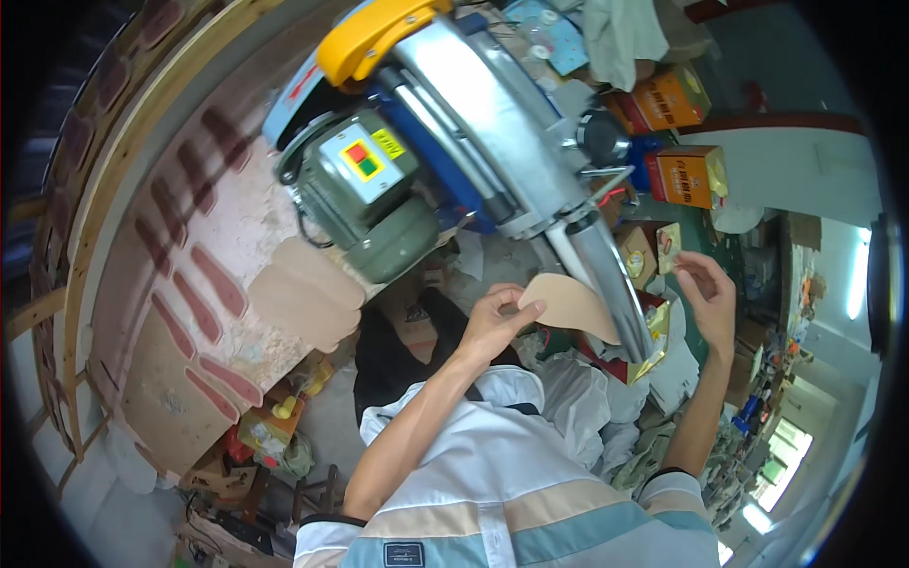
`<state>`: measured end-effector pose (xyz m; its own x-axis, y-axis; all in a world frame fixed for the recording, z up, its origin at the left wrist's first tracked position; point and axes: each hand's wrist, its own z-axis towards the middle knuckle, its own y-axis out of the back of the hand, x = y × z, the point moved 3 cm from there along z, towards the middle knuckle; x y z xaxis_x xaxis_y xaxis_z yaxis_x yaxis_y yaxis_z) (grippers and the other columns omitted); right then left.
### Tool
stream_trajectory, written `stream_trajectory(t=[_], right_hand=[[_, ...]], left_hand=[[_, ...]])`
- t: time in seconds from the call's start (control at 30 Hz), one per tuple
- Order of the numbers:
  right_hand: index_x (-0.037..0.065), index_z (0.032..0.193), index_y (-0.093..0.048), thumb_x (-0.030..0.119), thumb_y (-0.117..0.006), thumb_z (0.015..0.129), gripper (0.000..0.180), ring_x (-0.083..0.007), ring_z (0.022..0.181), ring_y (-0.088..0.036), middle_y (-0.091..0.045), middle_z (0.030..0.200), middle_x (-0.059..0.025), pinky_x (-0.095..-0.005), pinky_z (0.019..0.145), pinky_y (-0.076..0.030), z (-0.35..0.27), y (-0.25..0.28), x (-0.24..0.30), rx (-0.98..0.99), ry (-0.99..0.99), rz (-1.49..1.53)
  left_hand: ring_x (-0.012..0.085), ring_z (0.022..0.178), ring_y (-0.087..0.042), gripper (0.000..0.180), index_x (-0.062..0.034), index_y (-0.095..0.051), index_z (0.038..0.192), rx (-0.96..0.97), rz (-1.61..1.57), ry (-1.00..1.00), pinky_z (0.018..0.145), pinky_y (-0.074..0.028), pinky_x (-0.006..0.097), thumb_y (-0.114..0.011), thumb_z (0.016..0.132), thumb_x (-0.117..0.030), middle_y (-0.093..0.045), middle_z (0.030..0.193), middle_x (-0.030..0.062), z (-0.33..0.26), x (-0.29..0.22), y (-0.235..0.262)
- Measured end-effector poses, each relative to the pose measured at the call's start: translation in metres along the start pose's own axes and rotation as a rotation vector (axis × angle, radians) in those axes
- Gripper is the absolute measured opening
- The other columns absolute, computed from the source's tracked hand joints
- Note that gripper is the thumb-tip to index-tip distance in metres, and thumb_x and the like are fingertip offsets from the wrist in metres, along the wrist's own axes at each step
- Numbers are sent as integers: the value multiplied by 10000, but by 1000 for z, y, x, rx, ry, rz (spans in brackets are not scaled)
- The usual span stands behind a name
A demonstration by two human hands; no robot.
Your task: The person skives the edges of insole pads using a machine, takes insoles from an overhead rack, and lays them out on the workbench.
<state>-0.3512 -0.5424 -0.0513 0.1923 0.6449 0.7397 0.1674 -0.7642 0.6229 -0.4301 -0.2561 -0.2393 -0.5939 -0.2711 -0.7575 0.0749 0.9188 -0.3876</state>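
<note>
My left hand (pixel 497 320) pinches the rounded end of a thin tan insole-shaped piece (pixel 566 305) between thumb and fingers. The piece's other end meets the narrow metal arm (pixel 614 289) of a large machine (pixel 473 118). Out to the right, my right hand (pixel 710 295) is raised with its fingers loosely curved and apart. Its fingertips come close to a small beige card-like flap (pixel 668 246); whether they touch it I cannot tell. Nothing shows plainly in that hand.
The machine carries a green motor (pixel 374 199) with red and green buttons, and a yellow guard (pixel 374 43). On the left, a worn table (pixel 189 398) bears dark red insole shapes and a stack of tan pieces (pixel 308 289). Orange boxes (pixel 689 177) and white sacks (pixel 573 398) stand right.
</note>
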Motion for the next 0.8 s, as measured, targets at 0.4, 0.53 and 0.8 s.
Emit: stream_trajectory(t=[0.4,0.53,0.8], right_hand=[[-33,1220,-591,71,-581,975,266,-217,1155,-577,-594,1234,-128,-353,1016,-437,-25,-101,56,305,133,81],[-33,1168,-609,83,-617,932,262,-211,1063,-595,-601,1173,-129,-331,972,-449,-26,-189,103,418,100,101],[-41,1080,-649,3,-664,868,217,-182,941,-648,-646,1042,-108,-291,859,-505,-41,-351,176,608,53,116]], left_hand=[[272,1106,-543,214,-34,-627,874,-755,491,-392,962,-454,398,-802,758,-73,-509,1194,129,-273,-81,222],[289,1103,-536,213,-23,-592,874,-1282,1089,-373,953,-446,401,-749,737,18,-481,1191,135,-377,-70,348],[418,1235,-467,253,-38,-631,1005,-1359,1600,-378,1022,-406,466,-758,787,-28,-465,1338,230,-383,-60,609]])
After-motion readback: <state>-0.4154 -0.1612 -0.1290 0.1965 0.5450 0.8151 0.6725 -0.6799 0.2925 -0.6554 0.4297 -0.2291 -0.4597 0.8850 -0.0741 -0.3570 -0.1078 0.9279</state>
